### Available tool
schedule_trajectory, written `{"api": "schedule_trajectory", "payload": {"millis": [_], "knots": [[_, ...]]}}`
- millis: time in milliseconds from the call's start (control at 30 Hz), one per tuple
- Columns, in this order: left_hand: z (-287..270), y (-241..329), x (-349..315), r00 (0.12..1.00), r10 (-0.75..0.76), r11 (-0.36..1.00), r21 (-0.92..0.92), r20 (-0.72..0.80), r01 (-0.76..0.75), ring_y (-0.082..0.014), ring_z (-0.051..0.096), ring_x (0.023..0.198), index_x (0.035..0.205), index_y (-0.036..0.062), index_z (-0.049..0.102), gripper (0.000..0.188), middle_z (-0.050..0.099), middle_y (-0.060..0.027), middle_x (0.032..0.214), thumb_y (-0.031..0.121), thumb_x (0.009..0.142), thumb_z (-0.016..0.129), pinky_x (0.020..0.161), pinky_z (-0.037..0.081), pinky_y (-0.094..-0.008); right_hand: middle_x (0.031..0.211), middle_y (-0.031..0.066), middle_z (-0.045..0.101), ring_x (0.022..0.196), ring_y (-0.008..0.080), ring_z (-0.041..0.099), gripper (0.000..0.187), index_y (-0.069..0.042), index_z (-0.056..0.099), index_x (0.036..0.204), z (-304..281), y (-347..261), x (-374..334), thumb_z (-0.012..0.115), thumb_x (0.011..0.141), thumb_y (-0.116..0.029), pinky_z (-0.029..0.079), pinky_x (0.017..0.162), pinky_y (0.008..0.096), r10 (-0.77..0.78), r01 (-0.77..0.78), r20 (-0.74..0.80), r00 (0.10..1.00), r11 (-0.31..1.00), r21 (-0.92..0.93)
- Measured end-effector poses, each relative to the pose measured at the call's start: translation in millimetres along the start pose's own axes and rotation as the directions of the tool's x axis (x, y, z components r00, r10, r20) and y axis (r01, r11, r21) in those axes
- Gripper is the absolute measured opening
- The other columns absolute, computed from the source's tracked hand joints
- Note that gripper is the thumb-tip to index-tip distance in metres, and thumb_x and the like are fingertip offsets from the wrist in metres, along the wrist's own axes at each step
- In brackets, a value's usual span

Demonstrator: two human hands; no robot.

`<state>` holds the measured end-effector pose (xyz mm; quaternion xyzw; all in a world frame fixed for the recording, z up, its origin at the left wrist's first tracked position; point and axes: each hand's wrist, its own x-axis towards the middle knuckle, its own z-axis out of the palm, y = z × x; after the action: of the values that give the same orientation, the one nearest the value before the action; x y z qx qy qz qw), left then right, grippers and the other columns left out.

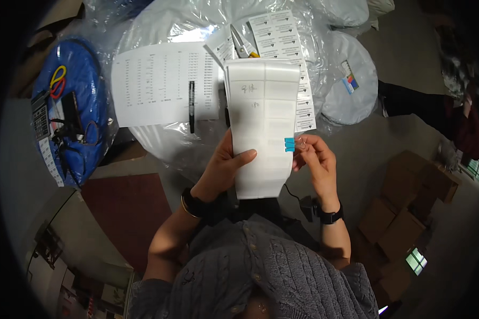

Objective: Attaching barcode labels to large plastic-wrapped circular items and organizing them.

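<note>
White paper stack (263, 125) is btwn the two hands, in front of the person's chest. L grip (222, 166) is closed on its left edge, w/ thumb lying over the top sheet; the other L fingers are mostly hidden behind the paper. R grip (318, 159) is almost closed, thumb & fingers at the wire handles of the blue clip (289, 144), which sits on the stack's right edge. Exact contact of R fingertips is hard to see. Scissors (240, 44) lie beyond, yellow handle mostly hidden. Label sheet (282, 34) is also partly covered.
</note>
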<state>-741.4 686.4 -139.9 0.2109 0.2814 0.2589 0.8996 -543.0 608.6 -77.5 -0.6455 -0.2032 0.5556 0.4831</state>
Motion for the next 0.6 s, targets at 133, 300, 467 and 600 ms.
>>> {"api": "schedule_trajectory", "payload": {"millis": [133,300,467,600], "knots": [[13,15,-17,0.993,0.086,0.985,0.158,-0.087,-0.071,-0.0131,0.048,0.116,0.14,0.0053,0.029,0.058,0.051,-0.0068,0.126,0.005,0.09,0.057,0.097,0.041,-0.0326,0.076,0.0034,0.062,0.065,0.007,0.057,0.011,0.0,0.06,0.097,6,-12,16,0.059,0.091,-0.01,0.046,0.057,0.0199,0.037,-0.035,0.085,0.996,0.999,-0.02],[-14,32,-63,0.95,0.111,0.992,0.096,-0.293,-0.086,-0.0208,0.052,0.114,0.136,0.0045,0.033,0.052,0.051,-0.0117,0.127,-0.001,0.088,0.054,0.095,0.045,-0.0365,0.068,0.0009,0.059,0.059,0.0047,0.053,0.016,-0.002,0.06,0.089,36,12,43,0.067,0.087,-0.016,0.042,0.051,0.019,0.077,-0.092,0.232,0.97,0.994,0.055],[-54,42,-107,0.852,0.253,0.965,0.056,-0.459,-0.257,-0.0259,0.054,0.114,0.137,0.0061,0.031,0.054,0.05,-0.0149,0.127,-0.004,0.088,0.051,0.095,0.047,-0.0393,0.074,0.0076,0.061,0.064,0.021,0.059,0.029,0.0,0.058,0.095,45,41,95,0.074,0.077,-0.017,0.047,0.057,0.0308,-0.313,0.34,0.152,0.938,0.728,-0.595],[-54,48,-119,0.797,0.343,0.938,0.132,-0.497,-0.321,-0.0242,0.053,0.114,0.137,0.0064,0.031,0.054,0.05,-0.0142,0.128,-0.003,0.088,0.051,0.096,0.045,-0.0385,0.109,0.0204,0.057,0.094,0.0328,0.059,0.059,0.0,0.045,0.126,66,19,86,0.072,0.078,-0.022,0.049,0.075,0.0388,-0.329,0.409,0.276,0.903,0.462,-0.787]]}}
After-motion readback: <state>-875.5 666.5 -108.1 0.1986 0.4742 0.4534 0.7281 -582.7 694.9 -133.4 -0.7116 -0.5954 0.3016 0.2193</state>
